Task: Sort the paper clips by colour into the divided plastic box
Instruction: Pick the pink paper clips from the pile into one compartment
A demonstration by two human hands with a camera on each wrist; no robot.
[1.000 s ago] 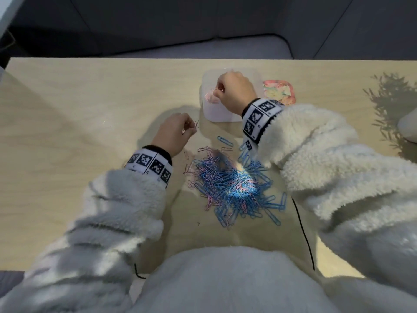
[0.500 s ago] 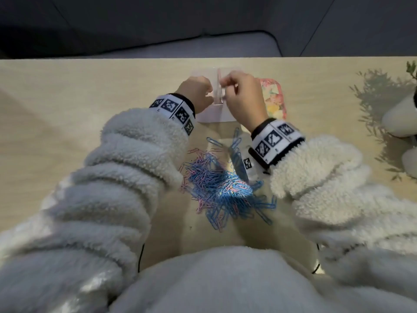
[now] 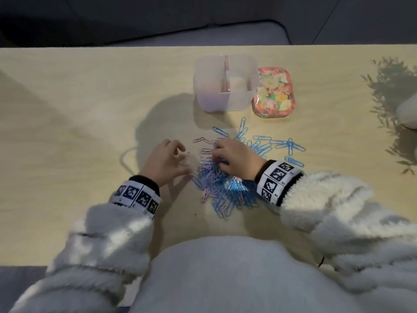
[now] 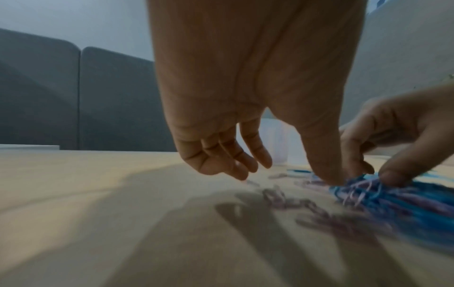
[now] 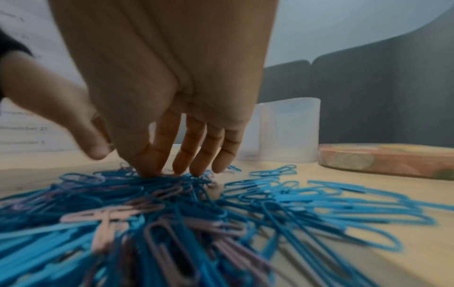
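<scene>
While the heap of paper clips (image 3: pixel 222 186) sits mid-table in the head view, the right hand (image 3: pixel 234 159) lies on its far edge with fingers curled down into the clips, and the left hand (image 3: pixel 165 160) is just left of the heap, fingers loosely bent over a few stray pink clips (image 3: pixel 204 145); can't tell if it's actually pinching one. The divided plastic box (image 3: pixel 225 83) stands further back, well apart from both hands, frosted and rounded, with its divider running away from the person. A floral tin lid (image 3: pixel 274 93) sits right beside it. Loose blue clips (image 3: pixel 282 144) fan out to the right, pointing every which way, on the pale wooden table (image 3: pixel 79 109).

Left wrist view: the left hand (image 4: pixel 245 97) hangs over the table with its fingers (image 4: pixel 221 157) relaxed and slightly apart, thumb tip touching the blurry blue-and-pink heap (image 4: pixel 393 203). The right hand (image 4: pixel 393 136) reaches in from the right.

Right wrist view: the right hand (image 5: pixel 167 87) has its fingertips (image 5: pixel 181 165) close together and pressed down onto the heap (image 5: pixel 159 223), not visibly gripping any one clip. The clips are thin coated wire loops, mostly blue, some pink. The box (image 5: pixel 287 132) and tin lid (image 5: pixel 385 160) sit behind.
</scene>
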